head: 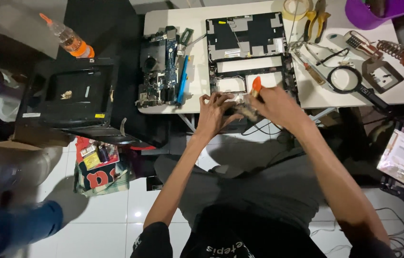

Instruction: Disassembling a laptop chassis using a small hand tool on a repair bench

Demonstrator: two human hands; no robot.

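Observation:
My right hand [274, 106] grips a screwdriver with an orange handle [257, 85] over the near edge of an opened black laptop chassis [252, 52]. My left hand [215, 112] rests beside it at the near edge of the chassis, fingers bent on a small dark part [245, 112] held between both hands. The chassis lies on a small white table [307, 95]. A bare circuit board [160, 67] with a blue strip lies to the left on the same table.
Yellow-handled pliers [317, 21], a tape roll [295, 8], a magnifying glass [350, 79], a soldering iron stand [393, 48] and a purple bowl [378, 12] crowd the table's right side. A black case [75, 93] and a bottle [68, 38] sit at left. Cables lie on the white tiled floor.

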